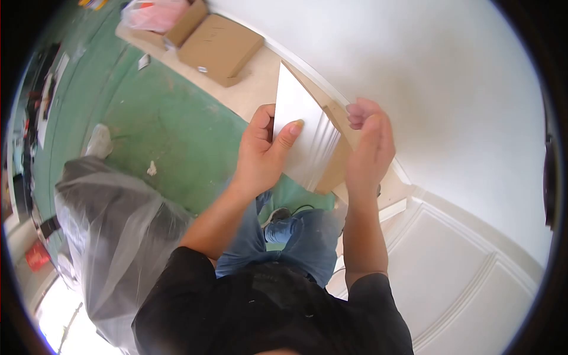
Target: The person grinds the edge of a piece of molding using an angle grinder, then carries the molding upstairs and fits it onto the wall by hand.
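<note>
left grip (260, 148): clamped on white board (297, 121), thumb flat on the white face, fingers bent behind its edge. board is held up off the floor, tilted, a pointed corner toward the wall, parallel grooves along the side nearest the right grip (370, 142). tan surface shows past the grooved side; cannot tell if it belongs to the board.

right grip: raised just beside the grooved side, a gap between. fingers bent, thumb close to them; motion blur, cannot tell whether tips are together or apart.

below: jeans (313, 236), black shirt (272, 307), one shoe (279, 214) between the legs.

floor: green covering (160, 130), pale strip (254, 83) along its wall edge. on the strip, flat brown box (222, 44) near the wall; just beside it, toward the far end, pink bag (155, 15). small white scrap (144, 61) near the green's strip-side edge; another scrap (151, 168) farther out, near a large thing under clear plastic (118, 225).

wall (414, 59): white, plain. at its near end, white panelling (449, 260) with raised moulding.
</note>
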Action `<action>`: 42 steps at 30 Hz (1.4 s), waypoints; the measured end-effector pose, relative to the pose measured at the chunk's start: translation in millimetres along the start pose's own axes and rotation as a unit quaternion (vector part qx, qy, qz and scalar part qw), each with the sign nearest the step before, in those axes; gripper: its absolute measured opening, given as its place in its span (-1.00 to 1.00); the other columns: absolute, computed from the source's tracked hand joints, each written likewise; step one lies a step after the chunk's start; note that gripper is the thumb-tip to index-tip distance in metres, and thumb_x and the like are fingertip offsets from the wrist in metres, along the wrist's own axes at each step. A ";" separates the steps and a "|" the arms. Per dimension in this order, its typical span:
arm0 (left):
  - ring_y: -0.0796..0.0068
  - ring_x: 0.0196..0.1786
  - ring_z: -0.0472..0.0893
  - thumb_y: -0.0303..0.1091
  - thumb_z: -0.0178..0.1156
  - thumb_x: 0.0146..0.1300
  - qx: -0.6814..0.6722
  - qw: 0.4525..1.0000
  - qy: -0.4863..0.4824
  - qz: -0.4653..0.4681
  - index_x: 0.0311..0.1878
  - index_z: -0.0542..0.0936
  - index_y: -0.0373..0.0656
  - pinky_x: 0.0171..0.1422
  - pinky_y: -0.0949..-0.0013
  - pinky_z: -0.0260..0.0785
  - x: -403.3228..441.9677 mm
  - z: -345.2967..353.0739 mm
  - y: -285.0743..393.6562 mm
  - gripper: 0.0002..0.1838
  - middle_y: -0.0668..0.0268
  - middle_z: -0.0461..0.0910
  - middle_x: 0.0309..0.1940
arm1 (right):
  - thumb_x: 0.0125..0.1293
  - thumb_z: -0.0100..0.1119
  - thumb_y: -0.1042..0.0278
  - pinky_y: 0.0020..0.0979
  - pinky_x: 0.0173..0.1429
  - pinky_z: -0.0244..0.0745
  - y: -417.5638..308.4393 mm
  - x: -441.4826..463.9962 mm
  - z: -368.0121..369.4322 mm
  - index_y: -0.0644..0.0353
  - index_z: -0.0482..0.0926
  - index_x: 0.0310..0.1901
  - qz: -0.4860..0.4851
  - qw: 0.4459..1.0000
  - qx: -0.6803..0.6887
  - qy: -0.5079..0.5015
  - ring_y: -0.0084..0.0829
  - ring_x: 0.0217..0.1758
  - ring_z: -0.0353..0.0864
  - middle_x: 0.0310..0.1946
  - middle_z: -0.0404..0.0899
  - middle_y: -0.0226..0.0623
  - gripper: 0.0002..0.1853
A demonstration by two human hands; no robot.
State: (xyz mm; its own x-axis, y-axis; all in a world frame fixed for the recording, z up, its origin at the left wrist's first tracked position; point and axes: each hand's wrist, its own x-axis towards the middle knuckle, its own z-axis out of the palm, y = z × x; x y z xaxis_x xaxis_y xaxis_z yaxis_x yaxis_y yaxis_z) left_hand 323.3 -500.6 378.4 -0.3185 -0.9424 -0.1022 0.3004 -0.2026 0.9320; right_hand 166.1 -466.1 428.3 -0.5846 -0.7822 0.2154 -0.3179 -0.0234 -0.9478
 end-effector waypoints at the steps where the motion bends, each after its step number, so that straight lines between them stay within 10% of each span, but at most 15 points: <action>1: 0.60 -0.03 0.59 -0.28 0.26 0.55 0.029 0.999 0.015 -0.005 0.18 0.49 -0.28 0.08 0.43 0.49 -4.8 -7.5 36.0 -0.68 0.29 0.67 -0.07 | 0.57 0.06 0.36 -0.32 0.03 0.55 -30.5 -0.3 10.8 0.35 0.63 0.05 -0.055 0.997 -0.015 -0.046 -0.30 -0.10 0.64 -0.15 0.66 -0.10 -0.75; 6: 0.59 -0.07 0.60 -0.25 0.26 0.55 0.047 0.992 0.112 0.023 0.15 0.50 -0.28 0.04 0.43 0.50 -66.9 -32.1 216.8 -0.68 0.29 0.67 -0.09 | 0.49 0.04 0.53 -0.30 -0.05 0.53 -192.0 -21.2 70.5 0.34 0.60 0.15 -0.221 0.953 -0.077 -0.195 -0.25 -0.10 0.61 -0.05 0.60 -0.09 -0.71; 18: 0.44 -0.18 0.65 -0.19 0.24 0.54 0.186 0.949 0.254 0.011 0.18 0.51 -0.27 -0.04 0.29 0.51 -154.7 -216.3 444.8 -0.63 0.15 0.69 -0.22 | 0.46 0.33 0.26 -0.37 -0.02 0.50 -430.9 -44.0 279.5 0.30 0.62 -0.04 -0.169 0.863 0.110 -0.464 -0.39 -0.17 0.60 -0.21 0.62 -0.22 -0.74; 22: 0.11 -0.13 0.70 -0.17 0.23 0.53 0.280 0.943 0.180 -0.010 0.19 0.53 -0.26 0.02 0.17 0.53 -140.0 -311.6 502.7 -0.63 0.00 0.68 -0.16 | 0.38 0.44 0.23 -0.41 -0.17 0.47 -459.1 -39.1 378.9 0.30 0.66 -0.12 -0.155 0.800 0.069 -0.576 -0.45 -0.30 0.55 -0.36 0.58 -0.30 -0.72; 26: 0.40 -0.09 0.67 -0.17 0.26 0.53 0.362 0.931 0.043 0.020 0.17 0.56 -0.25 0.01 0.28 0.51 -114.9 -405.0 542.6 -0.64 0.13 0.68 -0.17 | 0.55 0.25 0.21 -0.47 -0.30 0.37 -489.7 -3.1 465.5 0.31 0.67 -0.29 -0.046 0.878 0.140 -0.456 -0.60 -0.39 0.43 -0.44 0.56 -0.44 -0.68; 29: 0.26 -0.13 0.68 -0.11 0.24 0.52 0.269 0.950 0.151 -0.040 0.17 0.57 -0.25 0.03 0.24 0.49 -81.6 -455.2 566.7 -0.60 0.06 0.69 -0.17 | 0.61 0.15 0.20 -0.51 -0.23 0.40 -491.5 58.7 519.5 0.32 0.69 -0.08 -0.038 0.884 0.111 -0.453 -0.63 -0.36 0.45 -0.40 0.60 -0.48 -0.69; 32: 0.60 -0.16 0.60 -0.04 0.12 0.61 0.085 0.972 0.212 0.046 0.13 0.57 -0.22 -0.02 0.42 0.45 -23.4 -525.5 552.1 -0.61 0.34 0.67 -0.20 | 0.60 0.13 0.24 -0.40 0.03 0.54 -475.2 78.2 582.0 0.33 0.54 0.28 -0.049 0.878 0.019 -0.476 -0.45 -0.12 0.64 -0.16 0.70 -0.24 -0.61; 37: 0.75 -0.15 0.51 -0.02 -0.10 0.71 -0.040 0.953 0.273 0.123 0.17 0.52 -0.21 0.02 0.54 0.41 95.2 -633.2 593.4 -0.57 0.48 0.61 -0.17 | 0.52 0.15 -0.01 -0.01 0.58 0.26 -268.1 90.2 672.8 0.34 0.11 0.58 -0.227 0.679 -0.355 -0.601 0.09 0.54 0.38 0.44 0.38 0.24 -0.18; 39: 0.74 -0.07 0.51 0.03 -0.15 0.71 0.007 0.959 0.257 0.122 0.25 0.49 -0.22 0.10 0.53 0.39 136.9 -679.1 632.2 -0.51 0.46 0.61 -0.10 | 0.51 0.12 -0.06 0.01 0.58 0.25 -193.5 107.8 699.9 0.40 0.35 0.45 0.128 0.425 -0.384 -0.809 0.12 0.54 0.37 0.44 0.37 0.30 -0.28; 41: 0.70 0.00 0.51 0.04 -0.15 0.71 0.060 0.949 0.285 0.123 0.30 0.48 -0.23 0.17 0.50 0.38 175.9 -716.9 674.1 -0.49 0.44 0.61 -0.03 | 0.51 0.13 -0.09 -0.10 0.56 0.31 -199.9 137.8 737.5 0.40 0.43 0.40 -0.079 0.330 -0.240 -0.910 0.07 0.53 0.41 0.43 0.42 0.24 -0.30; 42: 0.68 0.03 0.51 0.04 -0.15 0.71 0.082 0.941 0.300 0.132 0.31 0.47 -0.23 0.20 0.49 0.38 194.8 -732.8 694.0 -0.49 0.43 0.61 0.00 | 0.50 0.17 -0.09 -0.12 0.57 0.31 -223.7 153.7 773.8 0.38 0.41 0.42 0.007 0.350 -0.248 -0.903 0.02 0.53 0.41 0.43 0.43 0.19 -0.28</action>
State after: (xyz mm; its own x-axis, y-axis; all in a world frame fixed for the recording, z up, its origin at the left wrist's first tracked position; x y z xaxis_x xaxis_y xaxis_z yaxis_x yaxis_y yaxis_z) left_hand 1128.6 -1019.8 750.5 0.3266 -0.9451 0.0075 0.1404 0.0563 0.9885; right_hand 725.0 -1062.9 491.6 0.6942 0.0928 -0.7138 -0.6773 -0.2514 -0.6914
